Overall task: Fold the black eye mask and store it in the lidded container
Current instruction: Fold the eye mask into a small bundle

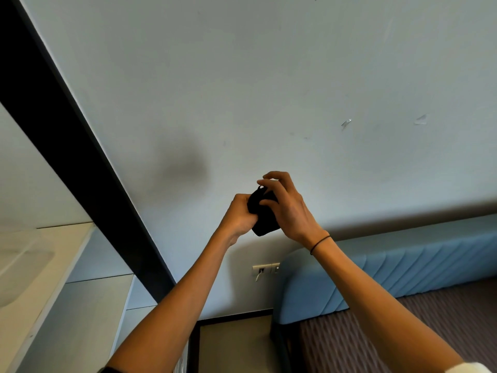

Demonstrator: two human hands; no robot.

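You've got the black eye mask (265, 214) bunched mid-fold, left hand (238, 215) and right hand (289, 205) both gripping it in the air; next, find the lidded container, out of sight.

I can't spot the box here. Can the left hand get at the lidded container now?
Probably not: no container shows, and the left hand and right hand are both raised before the wall, gripping the black eye mask.

view: single head cam, wide-angle, no second view to overlap
facing: forward and tilted, mostly at pale wall (269, 76)
near: both arms reach out from bottom edge, hands mid-frame
right: blue headboard (376, 278), bed low
left: dark beam (67, 130) runs diagonally
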